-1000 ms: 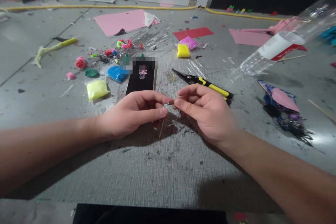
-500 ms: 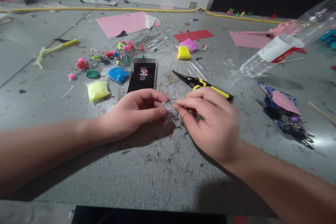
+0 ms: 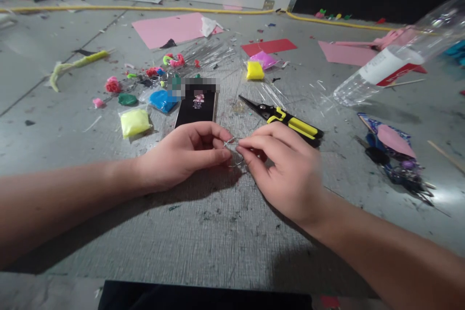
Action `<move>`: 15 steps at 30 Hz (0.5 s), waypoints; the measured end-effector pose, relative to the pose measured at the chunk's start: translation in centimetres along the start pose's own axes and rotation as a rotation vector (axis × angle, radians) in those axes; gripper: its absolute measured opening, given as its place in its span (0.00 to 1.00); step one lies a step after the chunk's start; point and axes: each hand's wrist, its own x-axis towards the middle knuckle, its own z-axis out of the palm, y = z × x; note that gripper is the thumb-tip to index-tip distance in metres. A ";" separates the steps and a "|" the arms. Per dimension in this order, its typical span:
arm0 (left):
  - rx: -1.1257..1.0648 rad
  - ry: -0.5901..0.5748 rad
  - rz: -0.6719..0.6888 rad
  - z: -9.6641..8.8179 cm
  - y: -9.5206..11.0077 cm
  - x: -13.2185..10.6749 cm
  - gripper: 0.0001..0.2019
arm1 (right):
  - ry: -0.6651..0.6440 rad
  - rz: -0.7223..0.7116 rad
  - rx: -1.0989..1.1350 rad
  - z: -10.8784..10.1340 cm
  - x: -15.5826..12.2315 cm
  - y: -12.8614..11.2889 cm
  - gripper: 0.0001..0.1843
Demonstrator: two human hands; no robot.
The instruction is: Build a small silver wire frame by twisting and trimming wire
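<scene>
Between my two hands is a thin silvery wire [image 3: 236,164], bent into a small loop. My left hand [image 3: 192,152] pinches it at the left with thumb and fingers. At the other side, my right hand [image 3: 283,167] is closed on the wire with thumb and forefinger, partly hiding it. Just beyond my right hand lie black-and-yellow pliers [image 3: 286,121], jaws pointing to the upper left. A phone [image 3: 196,109] with a lit lock screen lies flat behind my left hand.
Bags of yellow clay [image 3: 134,123] and blue clay [image 3: 162,101] lie left of the phone. A clear plastic bottle [image 3: 385,68] leans at the right. Pink paper [image 3: 170,29], a red sheet [image 3: 269,47] and a yellow cable [image 3: 145,8] are farther back.
My right hand has shifted slightly left, closer to my left hand, along the wire. More of the pliers' handles now shows. My left hand stays nearly still.
</scene>
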 end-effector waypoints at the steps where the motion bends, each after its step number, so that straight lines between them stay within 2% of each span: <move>1: -0.002 -0.011 0.001 -0.1 0.0 0.0 0.05 | 0.006 0.001 0.001 0.0 0.0 -0.1 0.07; 7: 0.025 -0.047 -0.004 -0.2 0.2 -0.1 0.04 | 0.008 0.023 0.019 -0.1 0.0 -0.5 0.07; 15: 0.139 -0.013 0.055 0.2 0.4 -0.2 0.04 | -0.047 0.182 0.120 -0.3 0.1 -1.3 0.06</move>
